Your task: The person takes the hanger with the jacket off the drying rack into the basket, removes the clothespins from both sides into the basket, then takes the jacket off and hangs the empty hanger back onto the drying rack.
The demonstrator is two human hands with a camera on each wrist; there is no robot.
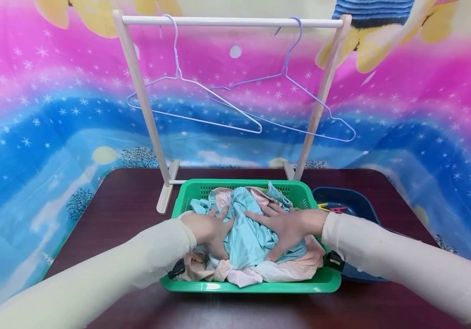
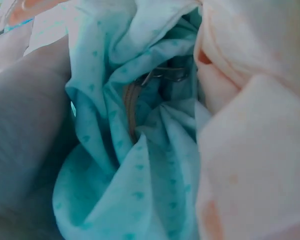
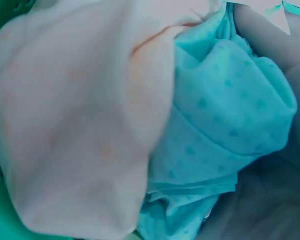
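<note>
In the head view, light blue clothing lies crumpled on a pile of peach and pink clothes in a green plastic basket. My left hand rests on the left of the pile, fingers spread over the cloth. From the other side my right hand presses on it, its fingers also spread. The left wrist view shows blue patterned folds around a metal piece on a tan band, beside peach fabric. In the right wrist view, pale peach cloth lies next to the blue cloth.
Behind the basket stands a wooden rack carrying a white wire hanger and a lilac one. A dark blue bin with yellow and red clips sits at the basket's right. All stand on a dark red table.
</note>
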